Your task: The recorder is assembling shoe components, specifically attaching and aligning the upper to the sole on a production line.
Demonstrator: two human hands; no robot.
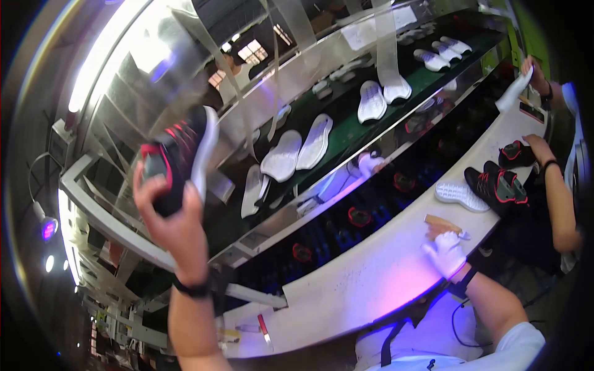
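My left hand [173,213], bare with a black wristband, is raised at the left. Its fingers and thumb grip a black shoe [185,145] with red laces, a grey-green heel patch and a white sole, held tilted with its toe up. Over the bench to the right, my right hand [447,255] wears a white glove and is closed around a tan, flat-ended thing [440,224] that looks like a brush with a wooden handle. Just beyond it lies a white shoe sole [461,194], beside a pair of black shoes [495,185] with red trim.
White soles [315,142] ride on a green conveyor belt [346,127]; black shoes [359,216] sit on a lower dark level. On the curved white bench [322,303] lies a red-handled tool [264,328]. A co-worker's hands [539,148] touch a shoe and a white piece. A metal frame [117,216] stands left.
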